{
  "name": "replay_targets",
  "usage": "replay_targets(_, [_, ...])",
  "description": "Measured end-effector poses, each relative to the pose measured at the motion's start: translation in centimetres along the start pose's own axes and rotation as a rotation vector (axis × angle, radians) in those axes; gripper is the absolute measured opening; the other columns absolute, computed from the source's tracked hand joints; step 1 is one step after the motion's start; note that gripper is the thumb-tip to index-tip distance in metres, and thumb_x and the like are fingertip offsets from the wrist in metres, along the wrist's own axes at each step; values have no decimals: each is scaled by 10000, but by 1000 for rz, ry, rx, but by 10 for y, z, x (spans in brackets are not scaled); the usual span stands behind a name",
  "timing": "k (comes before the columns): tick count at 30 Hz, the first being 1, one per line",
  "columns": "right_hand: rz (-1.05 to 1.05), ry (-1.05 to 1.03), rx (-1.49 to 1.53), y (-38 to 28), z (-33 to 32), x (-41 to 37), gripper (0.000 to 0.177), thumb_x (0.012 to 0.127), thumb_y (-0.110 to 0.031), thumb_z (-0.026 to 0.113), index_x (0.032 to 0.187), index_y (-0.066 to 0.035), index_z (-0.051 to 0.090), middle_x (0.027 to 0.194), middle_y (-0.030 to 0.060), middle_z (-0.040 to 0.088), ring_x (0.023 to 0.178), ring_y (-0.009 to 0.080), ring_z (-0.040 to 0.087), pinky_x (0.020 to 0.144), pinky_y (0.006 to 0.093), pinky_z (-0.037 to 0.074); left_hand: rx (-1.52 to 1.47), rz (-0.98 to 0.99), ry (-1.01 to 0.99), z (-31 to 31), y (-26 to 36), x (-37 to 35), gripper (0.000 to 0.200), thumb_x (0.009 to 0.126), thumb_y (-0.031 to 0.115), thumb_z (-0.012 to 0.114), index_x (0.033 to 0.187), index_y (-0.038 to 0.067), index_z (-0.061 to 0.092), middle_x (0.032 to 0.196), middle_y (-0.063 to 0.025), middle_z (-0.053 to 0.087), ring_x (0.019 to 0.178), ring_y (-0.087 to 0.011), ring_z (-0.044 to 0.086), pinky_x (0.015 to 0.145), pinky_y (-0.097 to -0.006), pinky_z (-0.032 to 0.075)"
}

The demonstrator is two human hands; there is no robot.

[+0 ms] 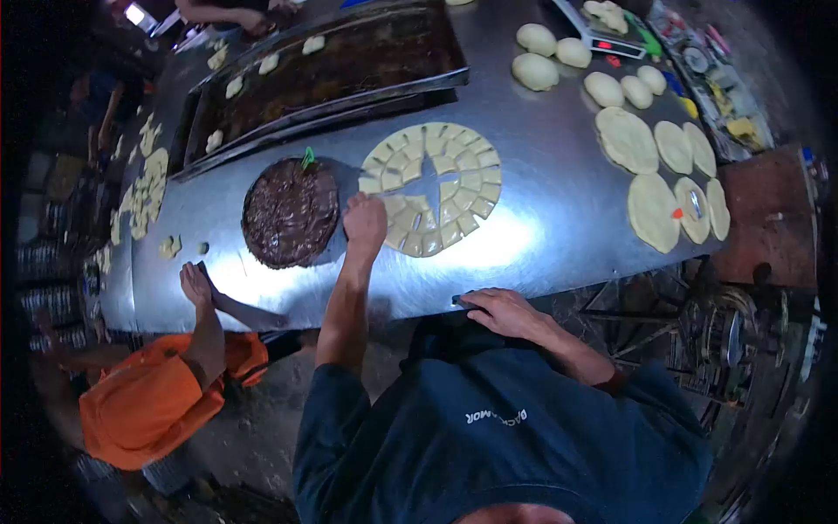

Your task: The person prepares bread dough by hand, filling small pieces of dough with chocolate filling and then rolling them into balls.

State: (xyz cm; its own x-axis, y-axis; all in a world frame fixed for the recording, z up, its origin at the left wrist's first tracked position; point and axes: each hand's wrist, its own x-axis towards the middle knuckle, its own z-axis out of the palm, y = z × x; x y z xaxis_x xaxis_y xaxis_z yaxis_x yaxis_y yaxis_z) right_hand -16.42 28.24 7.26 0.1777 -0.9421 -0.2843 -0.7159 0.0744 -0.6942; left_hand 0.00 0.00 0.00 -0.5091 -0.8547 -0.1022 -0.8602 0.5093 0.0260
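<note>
My left hand (365, 220) is closed at the left edge of a round, flat, glossy dough (471, 166), cut into many small blocks with a star-shaped gap in the middle. What its fingertips pinch is hidden. To its left lies a dark brown, chocolate-like round (290, 214) with a small green object (308, 158) at its top edge. My right hand (502, 313) is at the table's front edge, its fingers closed on a small dark object (460, 300).
Dark baking trays (323, 74) with small dough pieces stand behind. Dough balls (535, 72), flat dough rounds (627, 140) and a scale (615, 44) are at the right. A co-worker in orange (148, 402) reaches over the metal table at the left; other people's arms show farther back.
</note>
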Motion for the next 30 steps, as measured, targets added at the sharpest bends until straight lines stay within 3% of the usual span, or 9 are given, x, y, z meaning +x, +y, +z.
replay_targets(4, [86, 165, 169, -16, 8, 6, 386, 903, -268, 597, 1233, -69, 580, 1149, 142, 640, 1067, 312, 605, 930, 387, 469, -60, 79, 259, -30, -34, -47, 221, 810, 131, 589, 1000, 20, 596, 967, -140, 627, 962, -322, 599, 759, -428, 487])
replay_targets(6, [84, 276, 358, 3, -10, 1, 369, 899, -201, 614, 1231, -44, 580, 1109, 154, 656, 1008, 264, 645, 871, 348, 505, -544, -1, 298, -58, 4, -71, 200, 825, 90, 582, 1006, 4, 575, 936, -157, 621, 853, -324, 620, 716, -413, 496])
replay_targets(10, [107, 325, 907, -15, -35, 27, 512, 920, -120, 580, 1389, -13, 404, 1149, 169, 636, 1052, 202, 623, 885, 295, 493, -1150, -102, -54, -109, 71, -123, 247, 889, 99, 585, 1099, -27, 553, 943, -142, 626, 732, -237, 631, 612, -330, 507])
replay_targets(11, [-12, 358, 970, -9, -28, 37, 490, 936, -122, 559, 1392, -19, 410, 1131, 115, 636, 997, 136, 598, 821, 274, 486, -1359, -129, -173, -106, 88, -129, 278, 906, 109, 589, 1138, -38, 546, 967, -133, 631, 732, -203, 634, 607, -298, 518])
replay_targets(13, [49, 364, 581, -24, -57, 28, 424, 895, -126, 593, 1290, 8, 519, 988, 147, 681, 893, 147, 642, 758, 274, 505, -1486, -89, -150, -95, 112, -135, 285, 917, 105, 576, 1153, -51, 540, 989, -132, 630, 778, -182, 634, 659, -290, 532])
replay_targets(17, [67, 378, 688, -19, -78, 19, 335, 864, -135, 624, 1173, -6, 614, 940, 137, 691, 849, 156, 655, 751, 280, 516, -1796, -132, -15, -102, 140, -151, 277, 925, 68, 555, 1161, -74, 543, 1036, -142, 628, 853, -176, 642, 807, -300, 545])
replay_targets(25, [33, 297, 686, -1, -74, 14, 255, 826, -115, 688, 1044, 8, 635, 871, 101, 674, 787, 128, 639, 738, 286, 516, -1645, -202, -5, -89, 138, -157, 366, 865, 42, 629, 1200, -40, 506, 1053, -135, 597, 873, -169, 607, 686, -263, 506])
replay_targets(27, [35, 198, 1225, 12, -52, 30, 242, 821, -46, 671, 1039, 32, 602, 888, 103, 654, 767, 161, 647, 677, 274, 534, -1675, -228, 96, -110, 133, -161, 437, 826, 130, 667, 1206, -11, 505, 1116, -141, 574, 948, -197, 597, 692, -289, 509])
replay_targets(30, [97, 69, 1440, -4, -63, 39, 322, 840, 14, 621, 1142, -13, 512, 976, 126, 641, 854, 179, 649, 727, 294, 568, -1764, -254, -45, -100, 108, -155, 312, 859, 174, 622, 1105, -18, 607, 957, -99, 658, 827, -154, 611, 696, -272, 493])
